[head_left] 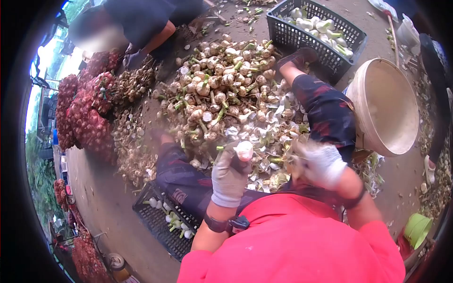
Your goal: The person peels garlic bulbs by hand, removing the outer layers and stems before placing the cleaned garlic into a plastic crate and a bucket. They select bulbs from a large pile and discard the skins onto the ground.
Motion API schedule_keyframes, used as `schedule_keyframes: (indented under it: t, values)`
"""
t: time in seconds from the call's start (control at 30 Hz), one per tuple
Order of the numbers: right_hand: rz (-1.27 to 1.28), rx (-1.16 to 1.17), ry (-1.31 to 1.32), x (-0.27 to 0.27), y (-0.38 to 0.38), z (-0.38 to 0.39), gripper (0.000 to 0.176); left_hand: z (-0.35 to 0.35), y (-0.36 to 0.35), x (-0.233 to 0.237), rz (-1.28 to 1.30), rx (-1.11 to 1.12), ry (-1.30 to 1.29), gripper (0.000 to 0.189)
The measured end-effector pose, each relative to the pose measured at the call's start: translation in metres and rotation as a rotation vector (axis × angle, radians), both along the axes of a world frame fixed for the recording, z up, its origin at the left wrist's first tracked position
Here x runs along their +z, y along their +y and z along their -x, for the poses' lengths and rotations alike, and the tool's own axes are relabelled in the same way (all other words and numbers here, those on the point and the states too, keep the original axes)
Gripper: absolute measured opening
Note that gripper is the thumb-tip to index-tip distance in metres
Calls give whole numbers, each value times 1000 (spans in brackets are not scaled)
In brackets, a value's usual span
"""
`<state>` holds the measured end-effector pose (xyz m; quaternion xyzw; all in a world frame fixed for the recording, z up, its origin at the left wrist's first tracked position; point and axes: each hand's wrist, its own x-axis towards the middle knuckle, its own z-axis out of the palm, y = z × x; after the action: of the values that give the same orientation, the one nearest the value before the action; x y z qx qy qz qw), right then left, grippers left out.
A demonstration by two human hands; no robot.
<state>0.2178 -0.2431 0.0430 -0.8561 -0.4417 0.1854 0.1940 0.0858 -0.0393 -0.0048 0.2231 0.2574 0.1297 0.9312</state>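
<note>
Bare ground [106,203], head view, bearing a heap of garlic bulbs [212,89]. Left gloved hand [229,177]: fingers grasp a pale garlic bulb [244,151] before the red shirt [292,236], long axis nearly crosswise, rounded end rightward, green stem [220,148] leftward. Right gloved hand [323,165]: blurred; finger state cannot be told.

Diffuse daylight; fisheye-curved dark edges; right grip [323,162] blurred.

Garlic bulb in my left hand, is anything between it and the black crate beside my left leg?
Yes: your left thigh lies between the garlic bulb in your left hand and the black crate on its outer side. The bulb would probably have to pass over it.
</note>
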Motion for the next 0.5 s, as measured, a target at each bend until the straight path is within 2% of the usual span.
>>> schedule_keyframes:
  t: [0.03, 0.1, 0.13, 0.17, 0.2, 0.23, 0.27, 0.33, 0.37, 0.43, 0.5]
  values:
    - [-230, -86, -367, -13, 15, 1, 39, -4, -9, 8, 2, -7, -3, 27]
    - [-353, -150, -42, -11, 24, 17, 34, -11, -23, 21, -401, 41, 338, 26]
    - [-342, -115, 41, -6, 32, 20, 31, -8, -25, 18, -505, 24, 362, 21]
    - [-333, -91, 124, -2, 39, 24, 28, -7, -29, 18, -506, 14, 368, 21]
    - [-428, -102, 150, -12, 47, 27, 24, -9, -34, 17, -656, 70, 301, 17]
    - [-419, -185, 361, -20, 54, 29, 21, -11, -37, 16, -803, 131, 230, 15]
    - [-461, -274, 538, -20, 58, 28, 20, -12, -37, 16, -800, 127, 230, 15]
    - [-595, -470, 992, -33, 62, 30, 18, -11, -29, 17, -1467, 170, 182, 24]
    - [-597, -476, 993, -31, 61, 28, 18, -10, -25, 18, -1801, 187, 144, 31]
    - [-465, -427, 1031, -24, 55, 19, 18, -11, -22, 19, -1878, 198, 65, 36]
    - [-482, -405, 978, -28, 53, 18, 18, -9, -22, 22, -1992, 103, -7, 35]
